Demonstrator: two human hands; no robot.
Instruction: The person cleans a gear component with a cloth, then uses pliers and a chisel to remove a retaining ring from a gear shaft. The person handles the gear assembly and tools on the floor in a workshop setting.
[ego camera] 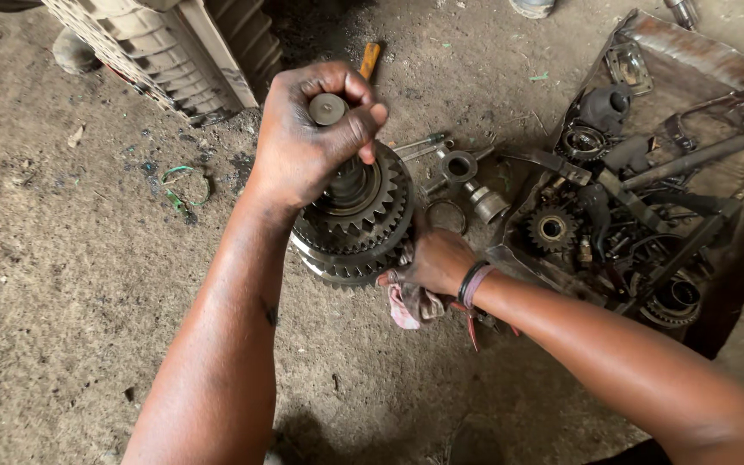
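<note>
Head view, dirt floor (62,284), metal tray (734,86) of oily parts at right, stacked gear cluster (359,224) upright at centre, left hand (312,129) fist-closed round its shaft top, right hand (437,258) gripping pink rag (406,306) against lower gears, small sockets (462,168) just beside.

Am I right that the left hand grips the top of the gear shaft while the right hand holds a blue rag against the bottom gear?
Not quite. The head view shows the rag is pinkish red, not blue. The rest stands: the left hand grips the top of the gear shaft, and the right hand holds the rag against the bottom gear.
</note>
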